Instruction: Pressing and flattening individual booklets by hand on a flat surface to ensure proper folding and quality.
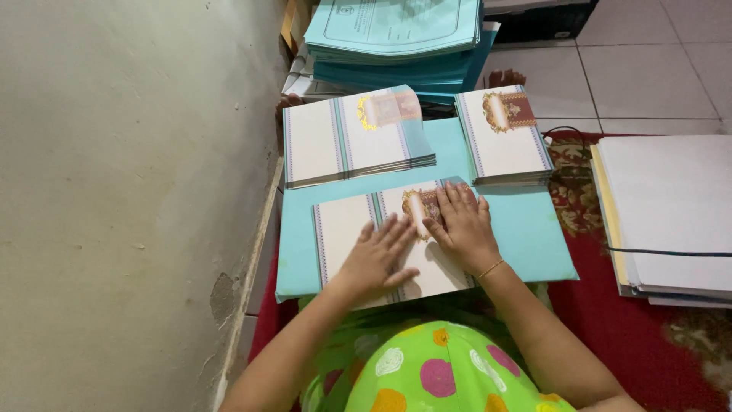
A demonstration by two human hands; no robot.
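Observation:
A white card sheet with teal striped bands and a gold-and-brown ornament lies on a teal folder across my lap. My left hand rests flat on its middle, fingers spread. My right hand presses flat on the right part, fingertips over the ornament; a thin gold bracelet circles that wrist. Behind lie a wide stack of unfolded sheets and a narrower stack of folded cards.
A pale wall runs along the left. Teal folders are piled at the back. A stack of white paper with a black cable over it sits on the red patterned carpet at right.

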